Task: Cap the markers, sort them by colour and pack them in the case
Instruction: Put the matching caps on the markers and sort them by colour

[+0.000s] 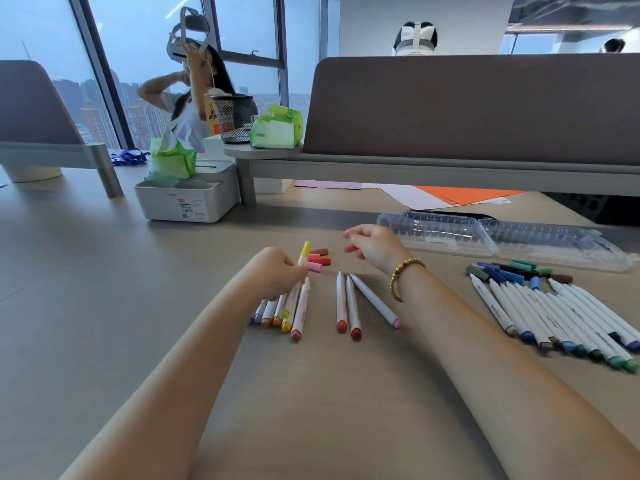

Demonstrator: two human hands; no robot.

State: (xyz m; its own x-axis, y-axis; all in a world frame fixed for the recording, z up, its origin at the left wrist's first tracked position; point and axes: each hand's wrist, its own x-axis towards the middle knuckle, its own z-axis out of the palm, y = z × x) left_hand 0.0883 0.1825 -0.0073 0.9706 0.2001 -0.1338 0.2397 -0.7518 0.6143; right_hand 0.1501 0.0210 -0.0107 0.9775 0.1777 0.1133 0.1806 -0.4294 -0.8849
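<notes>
While left hand (277,271) grips yellow-capped marker (304,252), smooth cylindrical.

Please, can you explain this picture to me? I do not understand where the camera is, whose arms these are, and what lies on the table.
The one picture comes from a camera worn on a person's head, looking down at their own bare arms. The left hand holds a white marker with a yellow cap. The right hand, with a gold bead bracelet, hovers with curled fingers; whether it holds something is unclear. On the beige table lie groups of white markers, loose red and pink caps, and an open clear plastic case.
</notes>
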